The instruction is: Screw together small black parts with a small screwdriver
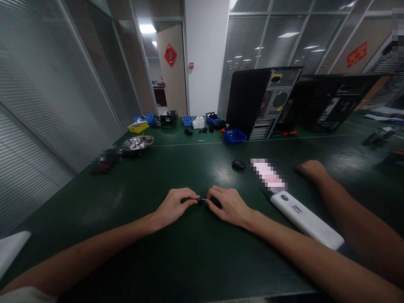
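Note:
My left hand (176, 205) rests low over the dark green table, its thumb and fingertips pinched on a small black piece (200, 201). A thin silvery bit shows at that piece's right end, against the fingertips of my right hand (229, 205). Those fingers are closed too, but what lies inside them is hidden. The piece is too small and blurred to name its kind. Beyond my right hand lies a black computer mouse (238, 164). A long white device (306, 219) with a round dark spot and a number lies right of my right forearm.
Another person's hand (312, 169) rests at the right. Black computer cases (249, 101) stand at the back right. Blue bins (235, 136), a yellow bin (138, 127) and a metal bowl (138, 143) with small pieces sit farther back. A white object (12, 248) lies far left.

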Demonstrator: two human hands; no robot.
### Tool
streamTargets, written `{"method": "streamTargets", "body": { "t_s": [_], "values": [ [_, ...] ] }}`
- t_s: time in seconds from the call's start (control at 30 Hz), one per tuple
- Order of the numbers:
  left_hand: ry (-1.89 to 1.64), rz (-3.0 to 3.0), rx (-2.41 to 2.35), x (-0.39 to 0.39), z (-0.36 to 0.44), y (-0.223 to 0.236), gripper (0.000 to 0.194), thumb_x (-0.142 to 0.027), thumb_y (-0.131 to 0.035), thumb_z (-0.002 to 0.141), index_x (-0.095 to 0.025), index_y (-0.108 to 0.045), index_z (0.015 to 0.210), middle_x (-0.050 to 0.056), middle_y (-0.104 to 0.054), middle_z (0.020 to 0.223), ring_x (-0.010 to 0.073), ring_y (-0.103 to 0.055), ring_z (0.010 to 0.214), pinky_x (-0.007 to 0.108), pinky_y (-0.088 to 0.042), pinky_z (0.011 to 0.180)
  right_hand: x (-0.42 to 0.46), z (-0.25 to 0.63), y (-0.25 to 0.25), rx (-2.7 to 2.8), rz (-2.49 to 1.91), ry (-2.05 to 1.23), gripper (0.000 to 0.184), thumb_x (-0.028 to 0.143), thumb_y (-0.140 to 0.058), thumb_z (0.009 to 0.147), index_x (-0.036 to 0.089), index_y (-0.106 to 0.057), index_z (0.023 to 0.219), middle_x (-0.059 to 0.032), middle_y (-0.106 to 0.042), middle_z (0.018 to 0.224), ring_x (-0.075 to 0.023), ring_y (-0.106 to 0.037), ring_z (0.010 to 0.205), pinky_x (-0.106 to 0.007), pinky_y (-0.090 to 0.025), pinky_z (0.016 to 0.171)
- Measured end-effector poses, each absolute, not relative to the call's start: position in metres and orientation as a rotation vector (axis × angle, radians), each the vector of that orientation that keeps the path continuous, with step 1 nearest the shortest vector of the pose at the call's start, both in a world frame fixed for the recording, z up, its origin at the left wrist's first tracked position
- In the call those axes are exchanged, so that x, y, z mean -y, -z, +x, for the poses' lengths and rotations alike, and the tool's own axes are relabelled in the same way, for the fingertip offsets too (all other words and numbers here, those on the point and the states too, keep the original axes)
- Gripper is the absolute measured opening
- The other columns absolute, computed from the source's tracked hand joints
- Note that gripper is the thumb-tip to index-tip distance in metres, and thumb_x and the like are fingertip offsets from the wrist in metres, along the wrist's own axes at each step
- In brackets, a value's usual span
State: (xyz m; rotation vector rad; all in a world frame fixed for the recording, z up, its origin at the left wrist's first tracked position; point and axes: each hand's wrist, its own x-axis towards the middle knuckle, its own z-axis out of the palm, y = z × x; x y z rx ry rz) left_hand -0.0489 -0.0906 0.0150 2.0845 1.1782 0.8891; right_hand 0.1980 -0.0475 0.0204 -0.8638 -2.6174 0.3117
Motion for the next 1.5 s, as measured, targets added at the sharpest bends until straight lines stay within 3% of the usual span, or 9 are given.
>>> {"method": "streamTargets", "body": {
  "t_s": [0.27,0.57,0.97,1.27,1.5],
  "values": [
    [-0.920,2.035,-1.145,0.091,-0.050,-0.019,0.016,-0.028,-0.065,0.095,-0.022,-0.077,0.104,0.003,-0.073,0.108,0.0174,-0.068,0.101,0.031,-0.052,0.094,0.047,0.201,-0.021,2.561,-0.780,-0.386,0.018,0.034,-0.047,0.103,0.021,-0.060,0.104,-0.0018,-0.064,0.095,-0.0141,-0.058,0.078,-0.027,-0.039,0.069],
    [-0.795,2.336,-1.117,0.095,-0.047,-0.012,0.023,-0.025,-0.056,0.100,-0.022,-0.073,0.115,0.006,-0.070,0.113,0.0182,-0.063,0.108,0.034,-0.052,0.097,0.052,0.195,-0.021,2.722,-0.769,-0.198,0.022,0.035,-0.046,0.103,0.021,-0.062,0.108,-0.0032,-0.065,0.096,-0.0146,-0.060,0.077,-0.027,-0.036,0.064],
    [-0.872,2.230,-1.132,0.096,-0.046,-0.018,0.024,-0.029,-0.058,0.099,-0.024,-0.073,0.117,0.006,-0.069,0.114,0.0179,-0.064,0.105,0.034,-0.053,0.095,0.053,0.193,-0.019,2.605,-0.800,-0.319,0.021,0.036,-0.046,0.105,0.022,-0.061,0.107,-0.0029,-0.066,0.098,-0.0150,-0.061,0.081,-0.028,-0.039,0.068],
    [-0.680,2.377,-1.252,0.095,-0.043,-0.018,0.042,-0.023,-0.049,0.101,-0.031,-0.058,0.141,0.007,-0.060,0.113,0.0195,-0.054,0.104,0.034,-0.049,0.091,0.044,0.197,-0.019,2.630,-0.901,-0.192,0.021,0.035,-0.047,0.104,0.021,-0.062,0.105,-0.0027,-0.065,0.097,-0.0149,-0.060,0.079,-0.028,-0.036,0.066],
    [-0.592,2.480,-1.249,0.091,-0.042,-0.011,0.044,-0.023,-0.045,0.101,-0.030,-0.055,0.144,0.008,-0.057,0.109,0.0212,-0.051,0.100,0.036,-0.047,0.088,0.044,0.195,-0.021,2.698,-0.970,-0.101,0.018,0.034,-0.051,0.102,0.022,-0.065,0.101,-0.0033,-0.063,0.096,-0.0142,-0.058,0.076,-0.028,-0.032,0.061]
  ]
}}
